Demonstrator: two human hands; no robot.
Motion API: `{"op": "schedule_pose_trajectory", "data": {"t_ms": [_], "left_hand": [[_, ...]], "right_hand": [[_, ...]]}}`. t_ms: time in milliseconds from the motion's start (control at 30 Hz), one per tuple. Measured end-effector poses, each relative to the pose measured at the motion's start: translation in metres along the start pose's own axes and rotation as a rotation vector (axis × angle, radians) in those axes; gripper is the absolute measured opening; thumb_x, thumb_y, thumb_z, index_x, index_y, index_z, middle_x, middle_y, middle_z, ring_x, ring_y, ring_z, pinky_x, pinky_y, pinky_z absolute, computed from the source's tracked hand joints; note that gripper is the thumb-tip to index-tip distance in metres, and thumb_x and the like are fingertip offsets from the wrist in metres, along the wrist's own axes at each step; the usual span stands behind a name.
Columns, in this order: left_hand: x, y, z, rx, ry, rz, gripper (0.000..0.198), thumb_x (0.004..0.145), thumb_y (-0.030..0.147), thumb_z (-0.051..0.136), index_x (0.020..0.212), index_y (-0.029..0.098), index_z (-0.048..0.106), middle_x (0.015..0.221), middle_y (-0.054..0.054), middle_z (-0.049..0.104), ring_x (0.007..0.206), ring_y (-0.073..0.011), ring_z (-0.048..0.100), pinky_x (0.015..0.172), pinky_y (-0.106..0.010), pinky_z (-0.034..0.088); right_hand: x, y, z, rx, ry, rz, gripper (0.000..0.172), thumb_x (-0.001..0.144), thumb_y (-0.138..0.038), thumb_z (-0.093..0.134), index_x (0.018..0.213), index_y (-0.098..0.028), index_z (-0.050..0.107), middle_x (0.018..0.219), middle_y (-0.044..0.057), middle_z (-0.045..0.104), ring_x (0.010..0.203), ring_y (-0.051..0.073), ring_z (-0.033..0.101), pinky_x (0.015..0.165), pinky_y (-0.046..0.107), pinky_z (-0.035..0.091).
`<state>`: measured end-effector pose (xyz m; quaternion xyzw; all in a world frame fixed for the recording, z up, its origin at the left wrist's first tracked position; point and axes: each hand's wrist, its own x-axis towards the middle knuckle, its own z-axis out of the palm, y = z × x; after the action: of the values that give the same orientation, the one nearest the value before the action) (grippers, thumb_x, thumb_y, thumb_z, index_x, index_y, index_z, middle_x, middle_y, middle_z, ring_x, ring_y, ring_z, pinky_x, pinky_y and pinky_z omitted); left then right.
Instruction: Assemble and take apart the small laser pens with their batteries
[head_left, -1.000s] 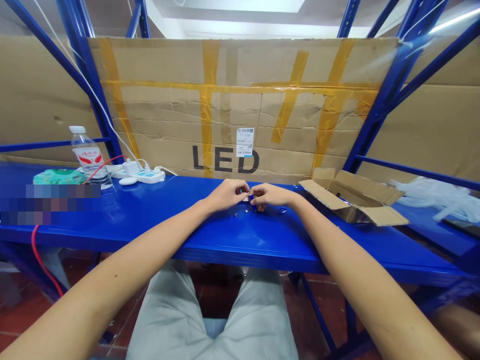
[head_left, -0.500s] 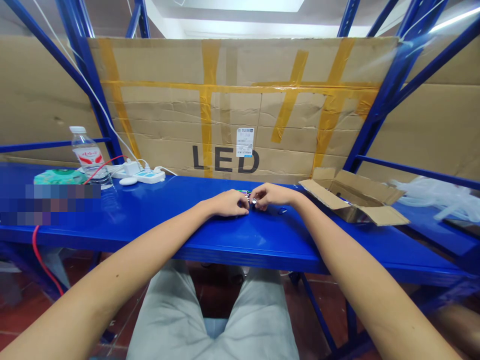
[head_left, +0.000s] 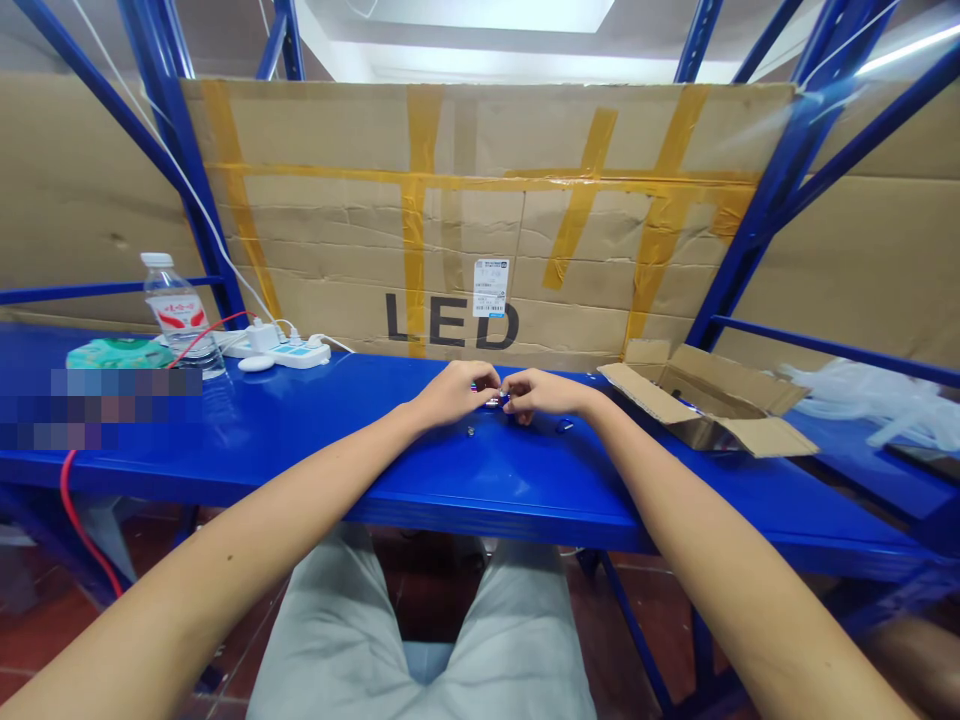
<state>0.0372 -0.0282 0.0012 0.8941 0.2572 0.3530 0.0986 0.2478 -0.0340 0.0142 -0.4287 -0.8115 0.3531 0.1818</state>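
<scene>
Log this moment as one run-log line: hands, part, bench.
left hand and right hand: fingertips meet at small metallic part | blue steel bench: small round metal piece below hands | beside right hand: open cardboard box

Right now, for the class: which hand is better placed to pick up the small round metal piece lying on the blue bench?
Left, probably: the left hand sits almost directly above the small metal piece on the blue bench, while the right hand is farther away, to its side.
</scene>
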Motion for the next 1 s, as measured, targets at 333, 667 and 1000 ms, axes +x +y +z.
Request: {"op": "schedule_pose_trajectory", "data": {"t_ms": [333,667,1000], "left_hand": [[-0.001,0.001,-0.014,-0.003,-0.202,-0.059,0.014,0.08,0.022,0.058,0.088,0.016,0.069,0.081,-0.002,0.07,0.074,-0.0138,0.061,0.069,-0.024,0.043],[-0.005,-0.014,-0.027,-0.097,-0.612,-0.194,0.016,0.073,0.028,0.067,0.082,0.016,0.072,0.076,-0.001,0.069,0.071,-0.0141,0.06,0.066,-0.024,0.042],[0.0,-0.007,-0.007,-0.08,0.017,-0.116,0.014,0.082,0.025,0.059,0.083,0.016,0.071,0.079,-0.002,0.071,0.069,-0.0129,0.059,0.067,-0.025,0.043]], "right_hand": [[0.002,0.003,-0.003,-0.016,0.009,-0.046,0.02,0.073,-0.028,0.068,0.089,-0.017,0.062,0.071,-0.001,0.064,0.06,0.013,0.063,0.06,0.027,0.053],[0.003,0.004,0.0,-0.037,0.016,-0.045,0.022,0.073,-0.028,0.067,0.091,-0.017,0.065,0.076,0.002,0.067,0.062,0.015,0.061,0.059,0.029,0.051],[0.008,0.002,0.006,-0.223,0.107,-0.185,0.014,0.082,-0.026,0.056,0.087,-0.017,0.065,0.078,0.002,0.065,0.07,0.016,0.055,0.068,0.029,0.042]]}}
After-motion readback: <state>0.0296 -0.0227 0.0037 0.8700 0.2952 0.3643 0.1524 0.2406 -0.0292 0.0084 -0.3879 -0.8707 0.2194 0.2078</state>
